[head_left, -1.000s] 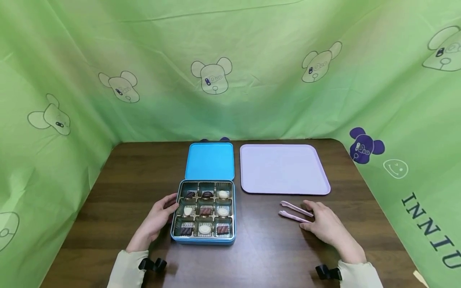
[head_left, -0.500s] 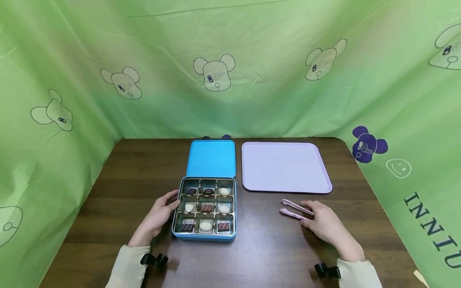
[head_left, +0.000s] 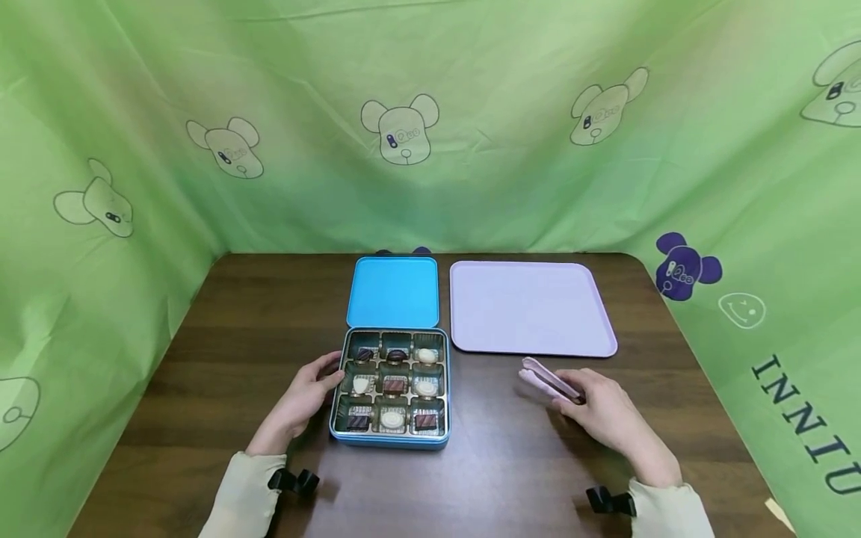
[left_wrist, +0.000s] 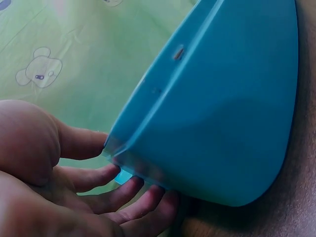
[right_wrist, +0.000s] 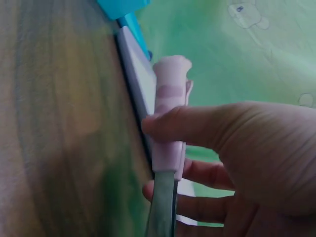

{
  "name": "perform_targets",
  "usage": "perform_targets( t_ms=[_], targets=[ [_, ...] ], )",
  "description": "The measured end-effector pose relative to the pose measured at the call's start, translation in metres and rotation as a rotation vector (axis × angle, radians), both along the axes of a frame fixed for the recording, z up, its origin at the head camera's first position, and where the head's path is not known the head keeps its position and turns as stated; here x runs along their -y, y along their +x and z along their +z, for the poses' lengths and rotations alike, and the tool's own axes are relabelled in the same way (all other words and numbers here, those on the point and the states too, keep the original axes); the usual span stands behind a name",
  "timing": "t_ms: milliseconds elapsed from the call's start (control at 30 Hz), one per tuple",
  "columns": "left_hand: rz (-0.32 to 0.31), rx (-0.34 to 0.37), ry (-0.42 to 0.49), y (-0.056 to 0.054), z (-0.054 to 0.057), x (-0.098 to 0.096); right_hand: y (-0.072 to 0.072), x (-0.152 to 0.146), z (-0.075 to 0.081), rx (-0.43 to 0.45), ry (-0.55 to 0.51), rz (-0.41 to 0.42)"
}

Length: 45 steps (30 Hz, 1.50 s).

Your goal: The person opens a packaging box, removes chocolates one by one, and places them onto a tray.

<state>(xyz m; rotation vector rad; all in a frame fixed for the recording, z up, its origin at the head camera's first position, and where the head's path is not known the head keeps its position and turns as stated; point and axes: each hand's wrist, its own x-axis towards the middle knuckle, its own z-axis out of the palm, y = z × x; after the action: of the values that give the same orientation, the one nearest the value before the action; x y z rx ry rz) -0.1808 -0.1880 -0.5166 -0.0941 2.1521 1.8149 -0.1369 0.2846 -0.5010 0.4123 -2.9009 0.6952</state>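
Note:
A blue tin stands on the table with its lid folded back behind it. Its divided insert holds several dark and white chocolates, spread over the compartments. At the tin's left side is my left hand, fingers extended against the outer wall and thumb at the rim. In the left wrist view the tin's wall fills much of the picture beside the fingertips. My right hand pinches a pair of pink tongs between thumb and fingers, arms squeezed close together. A metal part shows below the pink grip.
Right of the lid, a lilac tray lies near the far table edge. The dark wooden table is bordered by a green patterned curtain at the back and both sides.
The tin has shifted slightly right, with my left hand moving along against it. The tongs' arms, apart before, are now squeezed together in my right hand.

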Motion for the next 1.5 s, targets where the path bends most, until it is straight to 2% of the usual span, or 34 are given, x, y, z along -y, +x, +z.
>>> perform_targets(
  t_ms=[167,333,467,733,1033,1233,1500],
  targets=[
    [0.003,-0.003,-0.011,0.001,-0.001,0.000,-0.003,0.007,0.015,-0.098,-0.044,0.059],
    [0.003,-0.011,-0.009,0.001,-0.002,0.000,-0.012,0.019,0.033,-0.234,-0.053,0.161],
    [-0.004,-0.017,-0.001,0.001,-0.002,0.000,-0.020,0.031,0.047,-0.285,-0.045,0.234],
    [-0.004,-0.008,-0.004,0.002,0.001,0.000,-0.036,0.055,0.068,-0.279,0.017,0.321],
    [0.004,-0.017,-0.002,0.002,0.003,-0.001,-0.051,0.089,0.091,-0.158,0.139,0.337],
    [0.002,-0.015,-0.006,0.001,0.004,-0.001,-0.064,0.108,0.098,-0.165,0.229,0.371],
    [0.001,-0.018,0.000,0.000,0.002,-0.001,-0.078,0.125,0.097,-0.158,0.346,0.398]
  ],
)
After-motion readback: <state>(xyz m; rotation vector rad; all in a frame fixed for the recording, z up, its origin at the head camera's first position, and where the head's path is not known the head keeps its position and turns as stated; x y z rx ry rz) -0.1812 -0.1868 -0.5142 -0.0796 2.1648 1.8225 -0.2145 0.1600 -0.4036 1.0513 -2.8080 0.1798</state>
